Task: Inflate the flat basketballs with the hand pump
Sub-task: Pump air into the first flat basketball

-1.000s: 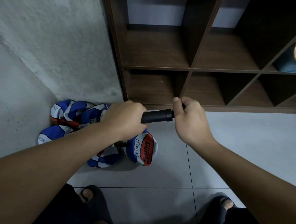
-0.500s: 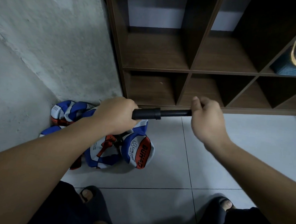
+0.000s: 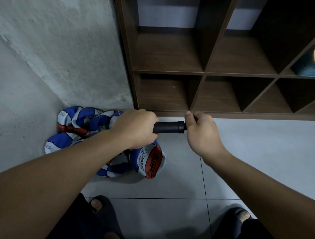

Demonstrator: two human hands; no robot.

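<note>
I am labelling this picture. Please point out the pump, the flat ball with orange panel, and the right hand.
pump [image 3: 168, 127], head view, black barrel.
flat ball [image 3: 153, 162], head view, orange panel.
right hand [image 3: 200, 132], head view, back of hand.

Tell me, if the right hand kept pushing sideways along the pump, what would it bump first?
Probably the left hand, which holds the black cylindrical hand pump; the right hand already sits against its end collar.

My two forearms bare to the elbow with no sleeves showing, hands without rings or watch, dark shorts at my knees, dark open-toe slides [image 3: 106, 210] on both feet
</note>
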